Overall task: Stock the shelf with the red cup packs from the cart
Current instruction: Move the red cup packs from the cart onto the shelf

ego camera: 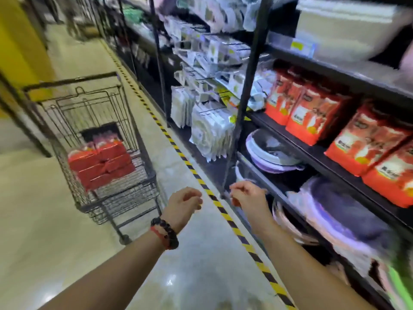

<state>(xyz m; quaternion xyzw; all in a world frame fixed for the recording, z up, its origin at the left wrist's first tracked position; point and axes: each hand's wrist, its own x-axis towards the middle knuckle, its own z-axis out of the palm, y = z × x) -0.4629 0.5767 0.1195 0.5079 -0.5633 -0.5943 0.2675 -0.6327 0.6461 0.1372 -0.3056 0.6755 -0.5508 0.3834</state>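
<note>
Store aisle, glossy pale floor (201, 276), a yellow-black striped tape line (220, 206) running along the foot of dark shelving on the right. Red cup packs (100, 163) lie stacked flat in the basket of a wire cart (134, 186) at left, long axes roughly across the basket. More red packs (312, 117) stand upright in a row on the middle shelf (324, 157), faces toward the aisle. Below them, stacked lilac basins (272, 153); above, white tubs (348, 30). Hanging white packets (212, 135) fill the next bay. A black upright post (241, 113) stands between bays. Left hand (184, 203), beaded bracelet (166, 233) on the wrist, and right hand (248, 196) hang mid-air, fingers loosely curled, holding nothing. Frame is motion-blurred.
</note>
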